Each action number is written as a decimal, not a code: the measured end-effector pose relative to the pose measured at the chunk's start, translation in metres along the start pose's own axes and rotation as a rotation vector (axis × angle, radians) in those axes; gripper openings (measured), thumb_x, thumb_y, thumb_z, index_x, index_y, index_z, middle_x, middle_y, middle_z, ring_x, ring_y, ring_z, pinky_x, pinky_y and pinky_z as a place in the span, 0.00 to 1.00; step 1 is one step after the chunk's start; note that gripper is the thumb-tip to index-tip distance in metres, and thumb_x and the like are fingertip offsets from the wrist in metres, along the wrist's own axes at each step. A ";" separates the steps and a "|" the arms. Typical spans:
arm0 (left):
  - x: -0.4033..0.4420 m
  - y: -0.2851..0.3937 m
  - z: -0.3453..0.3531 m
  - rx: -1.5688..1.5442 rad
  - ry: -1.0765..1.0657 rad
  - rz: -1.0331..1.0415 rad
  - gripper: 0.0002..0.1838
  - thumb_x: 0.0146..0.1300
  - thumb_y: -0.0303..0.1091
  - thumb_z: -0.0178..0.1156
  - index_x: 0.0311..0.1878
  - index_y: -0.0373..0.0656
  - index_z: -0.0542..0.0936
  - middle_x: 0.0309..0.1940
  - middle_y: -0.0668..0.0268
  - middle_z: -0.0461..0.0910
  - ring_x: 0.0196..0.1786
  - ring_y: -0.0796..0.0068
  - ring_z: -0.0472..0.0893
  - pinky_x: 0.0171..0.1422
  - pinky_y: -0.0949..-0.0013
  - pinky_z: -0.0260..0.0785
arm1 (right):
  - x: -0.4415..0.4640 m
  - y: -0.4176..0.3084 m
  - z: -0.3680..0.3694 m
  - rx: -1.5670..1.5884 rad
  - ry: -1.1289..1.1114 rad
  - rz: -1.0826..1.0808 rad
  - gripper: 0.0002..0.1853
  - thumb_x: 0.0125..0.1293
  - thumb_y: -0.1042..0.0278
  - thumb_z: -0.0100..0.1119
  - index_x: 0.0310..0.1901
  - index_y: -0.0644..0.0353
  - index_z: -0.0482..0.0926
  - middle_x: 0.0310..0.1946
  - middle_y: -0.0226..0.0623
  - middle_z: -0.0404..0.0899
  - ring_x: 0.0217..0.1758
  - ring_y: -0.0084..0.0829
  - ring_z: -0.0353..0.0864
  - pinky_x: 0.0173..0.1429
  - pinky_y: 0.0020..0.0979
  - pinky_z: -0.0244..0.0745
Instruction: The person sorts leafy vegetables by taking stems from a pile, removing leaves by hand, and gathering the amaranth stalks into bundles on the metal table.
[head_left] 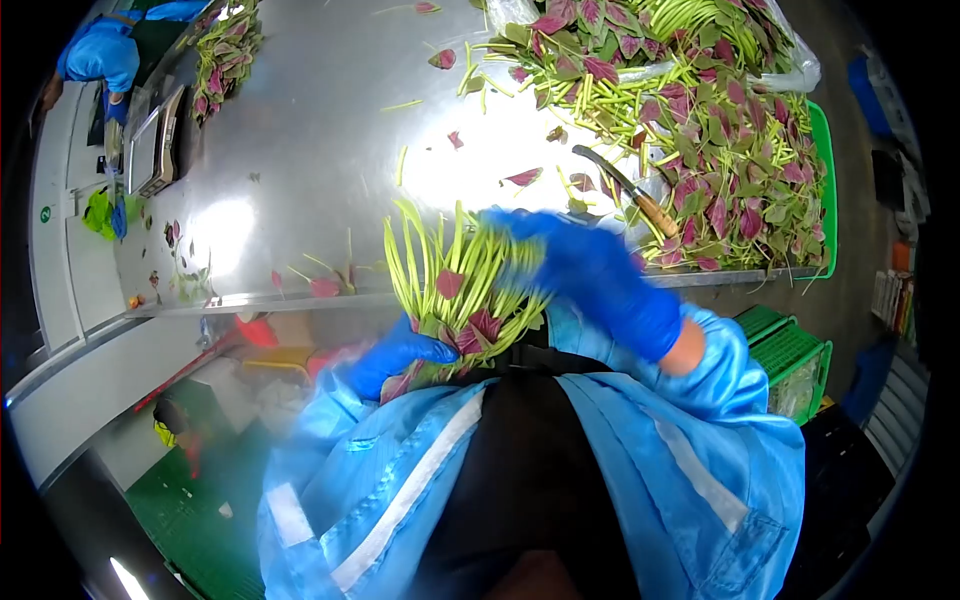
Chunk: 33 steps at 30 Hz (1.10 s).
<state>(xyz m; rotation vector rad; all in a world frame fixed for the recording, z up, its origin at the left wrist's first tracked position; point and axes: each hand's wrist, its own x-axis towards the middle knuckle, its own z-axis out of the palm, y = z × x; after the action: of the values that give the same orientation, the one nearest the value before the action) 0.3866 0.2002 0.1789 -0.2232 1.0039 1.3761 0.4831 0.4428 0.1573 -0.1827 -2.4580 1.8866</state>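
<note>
In front of my body I hold a bunch of red-and-green amaranth (445, 262), its pale green stems pointing away from me and the purple leaves near my chest. My left hand (402, 358), in a blue glove, is wrapped round the leafy lower part of it. My right hand (612, 288), also gloved in blue, is at the right side of the stems; its fingers are smeared by motion, so their grip is unclear. Beyond that hand, a curved knife (655, 212) with a wooden handle lies on the metal table (320, 140) beside loose leaves.
A large heap of amaranth (730, 150) covers the table's right side, with a green crate edge (828, 190) beside it. Green baskets (785, 355) stand below at right. At far left are a scale (158, 145), another amaranth pile (222, 60) and a co-worker's blue sleeve (105, 55).
</note>
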 end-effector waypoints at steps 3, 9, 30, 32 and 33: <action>0.002 -0.005 -0.004 0.027 0.066 0.038 0.43 0.46 0.09 0.58 0.70 0.40 0.61 0.62 0.55 0.70 0.63 0.61 0.73 0.63 0.65 0.71 | -0.009 0.025 0.040 -0.365 -0.178 -0.221 0.21 0.63 0.69 0.59 0.59 0.53 0.74 0.50 0.34 0.81 0.54 0.40 0.80 0.62 0.35 0.72; 0.004 -0.003 -0.008 0.100 0.022 -0.011 0.51 0.41 0.13 0.62 0.73 0.42 0.55 0.68 0.59 0.65 0.71 0.64 0.63 0.76 0.62 0.52 | 0.025 0.030 -0.032 -0.650 0.335 -0.367 0.16 0.56 0.77 0.63 0.49 0.60 0.78 0.45 0.40 0.78 0.49 0.40 0.78 0.55 0.36 0.74; -0.002 0.002 -0.006 0.212 -0.113 -0.063 0.48 0.46 0.13 0.64 0.73 0.40 0.57 0.68 0.60 0.65 0.71 0.67 0.62 0.74 0.64 0.53 | 0.033 0.051 -0.008 0.984 -0.159 0.542 0.26 0.73 0.58 0.49 0.69 0.57 0.63 0.60 0.33 0.71 0.62 0.24 0.70 0.65 0.28 0.68; -0.001 -0.002 -0.009 0.204 -0.090 -0.076 0.48 0.46 0.13 0.64 0.73 0.40 0.56 0.68 0.60 0.64 0.71 0.68 0.62 0.74 0.64 0.53 | 0.019 0.034 -0.007 1.275 -0.274 0.487 0.28 0.73 0.55 0.49 0.70 0.57 0.62 0.61 0.33 0.71 0.63 0.24 0.70 0.64 0.28 0.68; 0.001 -0.002 -0.010 0.202 -0.080 -0.078 0.48 0.46 0.13 0.64 0.73 0.41 0.56 0.69 0.60 0.64 0.71 0.68 0.62 0.74 0.64 0.53 | 0.017 0.033 -0.013 1.204 -0.260 0.589 0.26 0.73 0.55 0.50 0.67 0.57 0.65 0.57 0.32 0.74 0.59 0.22 0.72 0.62 0.27 0.70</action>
<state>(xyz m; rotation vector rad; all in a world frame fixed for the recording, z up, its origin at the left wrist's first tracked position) 0.3842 0.1941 0.1714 -0.0556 1.0487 1.1945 0.4693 0.4653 0.1285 -0.6487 -0.9599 3.3780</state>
